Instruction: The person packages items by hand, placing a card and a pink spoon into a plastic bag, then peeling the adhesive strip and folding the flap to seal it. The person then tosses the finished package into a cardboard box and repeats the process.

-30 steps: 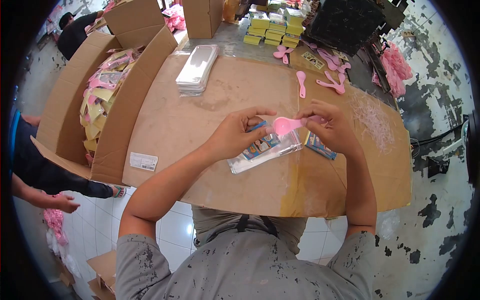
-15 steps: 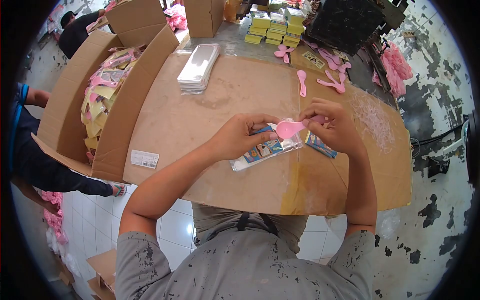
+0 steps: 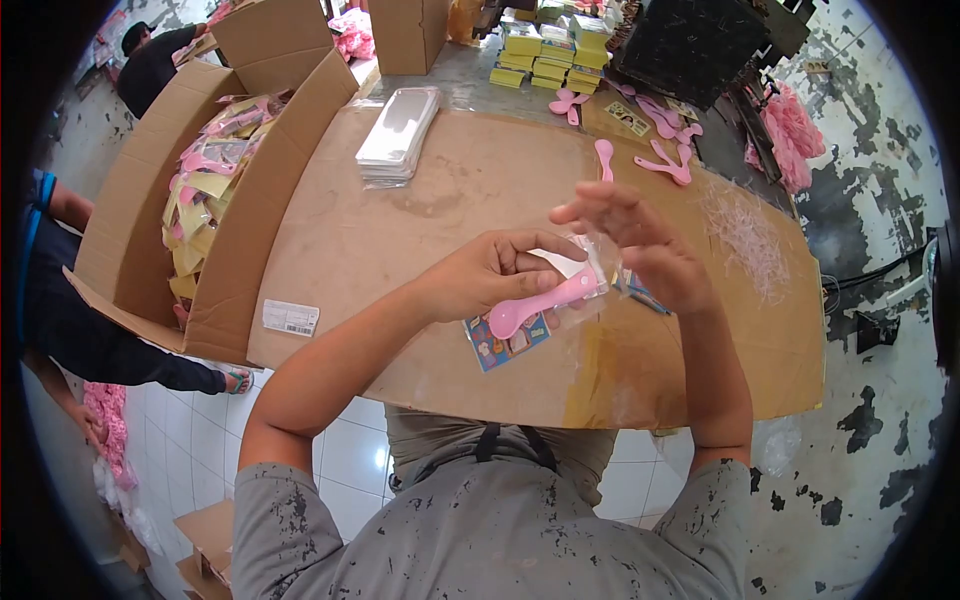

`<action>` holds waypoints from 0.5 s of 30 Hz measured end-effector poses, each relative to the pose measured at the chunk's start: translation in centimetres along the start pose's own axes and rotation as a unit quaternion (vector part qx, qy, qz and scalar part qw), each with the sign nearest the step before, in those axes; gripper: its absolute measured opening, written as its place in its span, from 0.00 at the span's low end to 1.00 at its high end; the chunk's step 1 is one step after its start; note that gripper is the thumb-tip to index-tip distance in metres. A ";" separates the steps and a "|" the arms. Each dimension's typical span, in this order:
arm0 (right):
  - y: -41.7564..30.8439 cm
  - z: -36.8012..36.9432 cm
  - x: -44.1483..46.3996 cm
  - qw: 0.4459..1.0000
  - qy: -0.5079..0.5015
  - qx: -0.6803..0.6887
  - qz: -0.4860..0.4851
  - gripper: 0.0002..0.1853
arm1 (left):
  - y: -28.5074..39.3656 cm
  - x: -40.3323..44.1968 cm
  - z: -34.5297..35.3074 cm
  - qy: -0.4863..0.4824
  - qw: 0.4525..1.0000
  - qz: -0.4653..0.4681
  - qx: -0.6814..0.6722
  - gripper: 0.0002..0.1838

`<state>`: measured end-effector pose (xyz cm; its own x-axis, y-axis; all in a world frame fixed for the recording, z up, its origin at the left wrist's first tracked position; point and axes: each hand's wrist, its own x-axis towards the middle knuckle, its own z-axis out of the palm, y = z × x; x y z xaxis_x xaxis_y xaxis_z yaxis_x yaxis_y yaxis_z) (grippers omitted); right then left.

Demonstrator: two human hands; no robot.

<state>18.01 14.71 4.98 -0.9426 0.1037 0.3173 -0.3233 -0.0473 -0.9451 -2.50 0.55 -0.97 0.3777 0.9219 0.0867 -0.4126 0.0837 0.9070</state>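
My left hand (image 3: 500, 275) is closed on a pink spoon (image 3: 540, 307), its bowl toward the lower left and its handle toward the upper right. Beneath the spoon is a blue printed card (image 3: 500, 345), partly hidden by it. A clear plastic bag (image 3: 603, 268) shows between my hands, creased and blurred. My right hand (image 3: 635, 245) is raised beside the bag with its fingers apart, slightly smeared by motion. Just under it lie blue cards (image 3: 642, 292), mostly covered. Beyond my right hand a loose pink spoon (image 3: 604, 158) rests on the cardboard.
A stack of clear bags (image 3: 398, 138) lies at the back left. An open carton (image 3: 225, 210) holds packed pink and yellow items. Yellow card stacks (image 3: 550, 50), more pink spoons (image 3: 668, 165) and plastic shreds (image 3: 750, 245) lie farther back. A co-worker's arm (image 3: 70, 205) is at the left.
The pink spoon has passed from my right hand to my left and swung down over the card. My right hand has let go and opened. The bag has risen between my hands.
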 end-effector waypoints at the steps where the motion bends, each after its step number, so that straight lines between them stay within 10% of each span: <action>1: 0.0 -0.5 -0.4 0.994 0.006 -0.108 0.006 0.19 | -0.3 0.1 -0.2 -0.007 1.000 -0.004 0.010 0.27; 8: -4.0 2.1 0.4 0.898 0.045 -0.428 -0.097 0.03 | -0.6 0.7 1.3 0.103 0.962 0.184 0.171 0.28; 15: -5.3 3.8 -0.2 0.869 0.196 -0.454 0.037 0.06 | 0.3 0.0 3.0 0.107 0.887 0.243 0.378 0.27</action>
<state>19.61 11.12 10.26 -0.8002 0.4718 0.3703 0.1027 0.7160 -0.6905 -0.11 -0.57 0.53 0.1078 0.8371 0.5364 0.2206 -0.5462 0.8081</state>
